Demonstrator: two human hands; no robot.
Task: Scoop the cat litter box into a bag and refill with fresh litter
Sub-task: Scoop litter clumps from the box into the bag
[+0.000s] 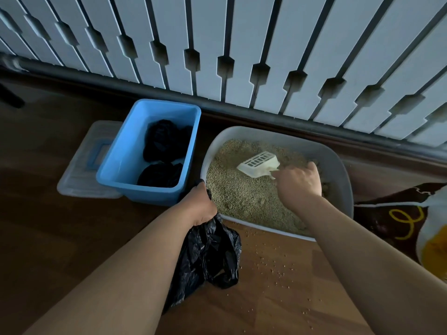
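Note:
A white litter box (338, 163) full of tan litter (244, 189) stands on the wood floor below a radiator. A white slotted scoop (258, 164) lies on the litter, and my right hand (298, 182) grips its handle. At the box's near left corner, my left hand (199, 205) clutches the gathered top of a black plastic bag (210, 255), which hangs down onto the floor.
A blue plastic tub (121, 165) holding dark bundles (164, 151) sits left of the litter box, with a clear lid (82, 170) beside it. A dark printed litter sack (396, 218) lies at the right. Loose litter grains (278, 264) dot the floor. The white radiator (242, 44) spans the back.

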